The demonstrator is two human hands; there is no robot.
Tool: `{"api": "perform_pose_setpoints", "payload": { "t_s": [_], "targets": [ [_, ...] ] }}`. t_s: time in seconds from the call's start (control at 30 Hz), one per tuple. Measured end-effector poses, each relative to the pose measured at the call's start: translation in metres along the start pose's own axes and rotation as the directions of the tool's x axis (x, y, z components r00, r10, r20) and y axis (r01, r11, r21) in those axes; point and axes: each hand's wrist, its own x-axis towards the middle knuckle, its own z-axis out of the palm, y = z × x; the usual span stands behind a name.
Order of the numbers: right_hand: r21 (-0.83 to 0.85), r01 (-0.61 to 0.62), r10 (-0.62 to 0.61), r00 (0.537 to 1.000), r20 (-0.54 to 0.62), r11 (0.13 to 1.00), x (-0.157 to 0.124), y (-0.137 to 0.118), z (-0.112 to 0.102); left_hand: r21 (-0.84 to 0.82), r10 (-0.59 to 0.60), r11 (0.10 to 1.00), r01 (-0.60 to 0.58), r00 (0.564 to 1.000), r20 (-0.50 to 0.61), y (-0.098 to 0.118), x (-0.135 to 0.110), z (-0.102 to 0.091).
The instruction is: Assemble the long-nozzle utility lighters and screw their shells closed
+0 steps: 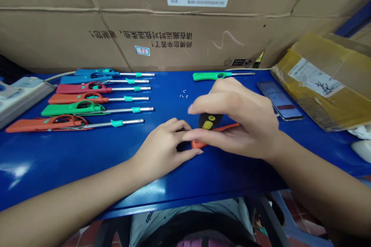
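My right hand point(246, 119) is closed around the black and yellow handle of a screwdriver point(209, 121). The handle points up over an orange lighter point(199, 144) on the blue table; the screwdriver's tip is hidden. Thumb and fingers of my left hand point(165, 141) grip the near left end of that orange lighter. Much of the lighter lies out of sight under my right hand. Just beyond my hands are several tiny thin silvery pieces point(184, 94), too small to name surely. A green long-necked lighter point(210, 76) lies farther back.
Several long-necked lighters, with a green one point(72, 109) among them, lie in a row at the left. Beside them is a white power strip point(21, 94). To the right are a phone point(280, 100) and a taped carton point(324, 85). A large cardboard box point(130, 23) stands behind.
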Motion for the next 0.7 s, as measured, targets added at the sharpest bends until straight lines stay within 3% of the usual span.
{"api": "perform_pose_setpoints", "payload": {
  "t_s": [0.23,0.4,0.57,0.7],
  "targets": [
    [0.114,-0.042,0.020,0.983,0.185,0.993,-0.003,-0.002,-0.003,-0.037,-0.009,0.999,0.010,1.000,0.024,-0.001,0.000,0.000],
    [0.019,-0.046,0.042,0.988,0.151,0.999,-0.001,-0.002,-0.002,-0.030,-0.009,1.000,0.009,1.000,0.008,0.000,0.000,0.000],
    [0.193,-0.138,0.098,0.975,0.201,0.972,0.002,-0.002,-0.010,-0.013,0.053,0.998,-0.053,0.998,-0.020,-0.002,0.000,0.000],
    [0.197,-0.069,0.043,0.990,0.133,0.978,0.002,-0.001,-0.010,-0.012,0.020,1.000,-0.021,1.000,-0.016,-0.001,-0.001,0.000]
  ]
}}
